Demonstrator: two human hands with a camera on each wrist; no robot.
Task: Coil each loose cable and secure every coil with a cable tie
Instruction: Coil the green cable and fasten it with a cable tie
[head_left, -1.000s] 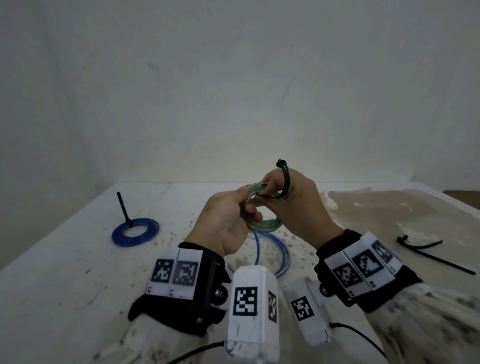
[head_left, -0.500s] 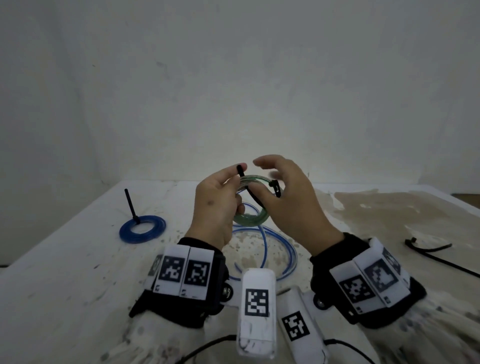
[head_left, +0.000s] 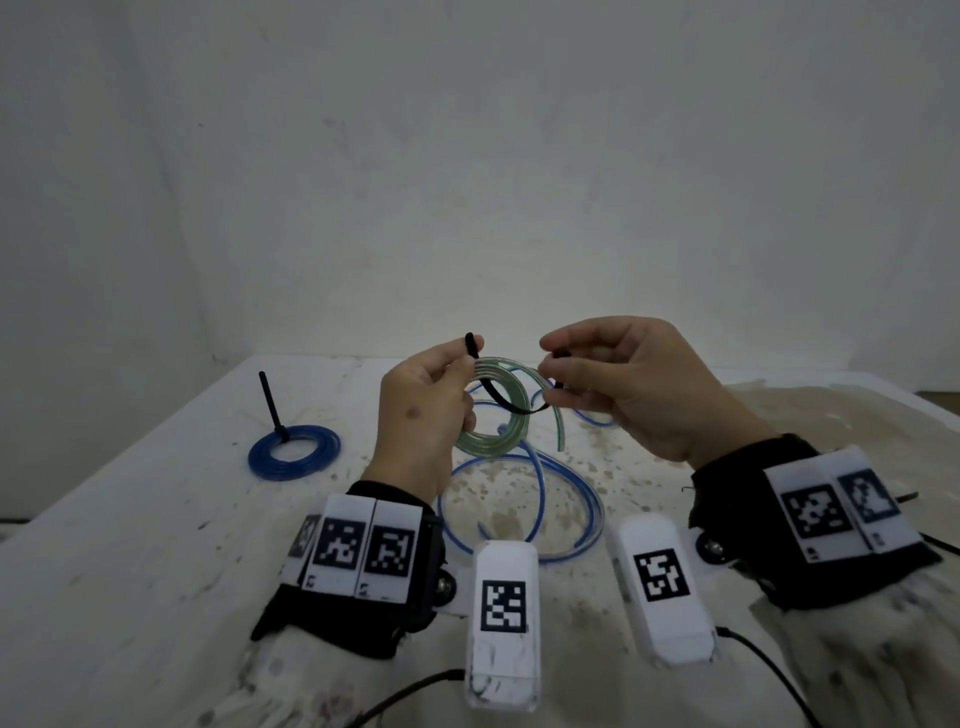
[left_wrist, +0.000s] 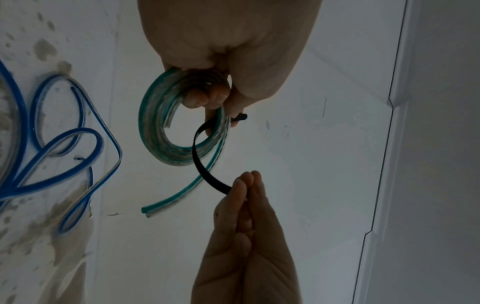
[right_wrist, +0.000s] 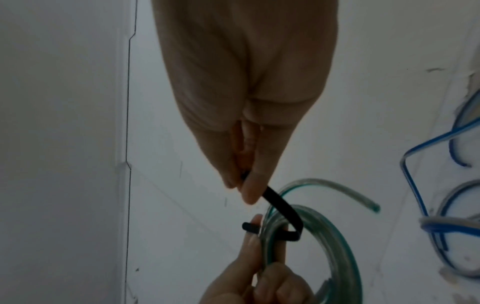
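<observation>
My left hand holds a coil of clear green-striped cable above the table, fingers curled through it; the coil also shows in the left wrist view and the right wrist view. A black cable tie runs through the coil. One end sticks up by my left fingertips; my right hand pinches the other end. The tie bends across the coil's rim, and the tie reaches my right fingers. The coil's loose tail hangs free.
A loose blue cable sprawls on the white stained table under my hands. A tied blue coil with its black tie standing upright lies at the left. Walls close the table's far and left sides.
My hands have drawn apart, and the tie now stretches between them through the green coil. One second ago my right hand held the tie curled over the coil's top.
</observation>
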